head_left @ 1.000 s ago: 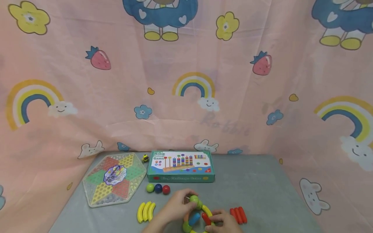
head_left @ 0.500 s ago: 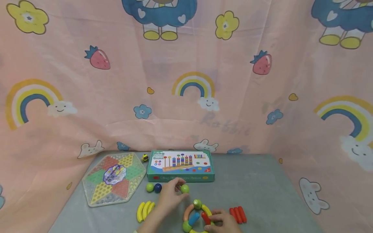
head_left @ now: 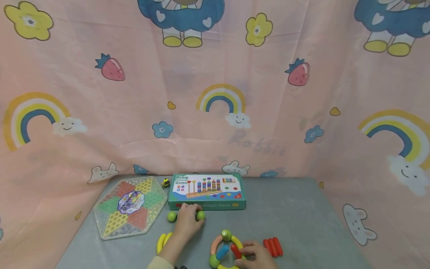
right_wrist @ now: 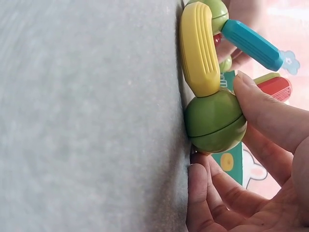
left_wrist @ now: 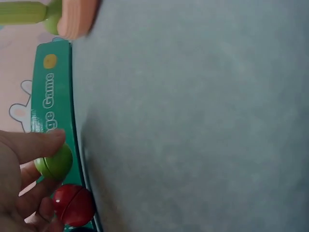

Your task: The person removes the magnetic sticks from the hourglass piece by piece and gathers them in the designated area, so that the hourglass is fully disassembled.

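My left hand (head_left: 187,221) pinches a light green ball (left_wrist: 57,163) between thumb and fingers, in front of the game box. A red ball (left_wrist: 75,205) sits close beside its fingers in the left wrist view; the head view hides that ball behind the hand. My right hand (head_left: 256,256) holds a green ball (right_wrist: 216,121) at the right side of a ring of toy pieces. Within that ring are an orange curved piece (head_left: 215,244), yellow curved pieces (right_wrist: 199,48), other green balls (head_left: 226,235), a blue stick (head_left: 222,252) and a red stick (head_left: 236,251) leaning up inside it.
Behind the hands stands the green game box (head_left: 206,191). A hexagonal board (head_left: 131,207) lies on the left, with a small bee figure (head_left: 166,182) nearby. Yellow curved pieces (head_left: 161,243), another green ball (head_left: 171,216) and red sticks (head_left: 273,247) rest on the grey table (head_left: 295,213).
My left hand has left the top of the ring with a green ball and moved left and away, over to the row of balls. The right hand has stayed at the ring.
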`<control>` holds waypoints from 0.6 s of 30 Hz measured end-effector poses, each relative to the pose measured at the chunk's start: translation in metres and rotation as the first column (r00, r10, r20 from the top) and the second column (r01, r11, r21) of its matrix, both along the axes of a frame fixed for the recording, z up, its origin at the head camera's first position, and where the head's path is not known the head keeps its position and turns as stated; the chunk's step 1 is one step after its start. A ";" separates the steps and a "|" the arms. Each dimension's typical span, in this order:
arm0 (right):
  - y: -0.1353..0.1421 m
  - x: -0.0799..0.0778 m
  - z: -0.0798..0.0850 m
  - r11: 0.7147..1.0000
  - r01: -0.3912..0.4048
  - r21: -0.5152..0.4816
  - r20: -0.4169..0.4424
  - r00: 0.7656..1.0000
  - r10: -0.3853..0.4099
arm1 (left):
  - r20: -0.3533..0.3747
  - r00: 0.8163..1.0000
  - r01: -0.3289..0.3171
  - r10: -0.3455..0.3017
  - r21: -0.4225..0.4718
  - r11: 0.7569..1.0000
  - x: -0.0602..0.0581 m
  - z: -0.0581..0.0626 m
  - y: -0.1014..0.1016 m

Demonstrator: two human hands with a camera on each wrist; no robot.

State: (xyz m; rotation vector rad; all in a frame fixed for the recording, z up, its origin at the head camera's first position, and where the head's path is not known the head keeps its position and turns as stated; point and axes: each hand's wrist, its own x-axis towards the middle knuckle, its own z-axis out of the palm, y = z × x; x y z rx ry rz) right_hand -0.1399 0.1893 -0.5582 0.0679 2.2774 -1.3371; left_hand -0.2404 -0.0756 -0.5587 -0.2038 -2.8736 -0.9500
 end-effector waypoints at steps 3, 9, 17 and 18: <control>0.000 -0.001 -0.001 1.000 -0.008 -0.004 -0.002 1.000 0.008 | -0.011 1.000 -0.017 0.017 -0.026 1.000 -0.001 -0.003 0.001; -0.001 -0.001 -0.003 1.000 -0.001 0.009 0.010 1.000 0.001 | -0.038 0.999 -0.030 0.026 -0.110 0.994 -0.002 -0.008 0.003; -0.001 -0.001 -0.004 1.000 0.007 0.017 0.001 1.000 -0.007 | -0.062 0.998 -0.007 -0.003 -0.167 0.986 -0.001 -0.007 0.004; -0.001 -0.001 -0.005 1.000 0.007 0.018 -0.001 1.000 -0.007 | -0.064 0.998 -0.007 -0.003 -0.161 0.987 0.001 -0.005 0.004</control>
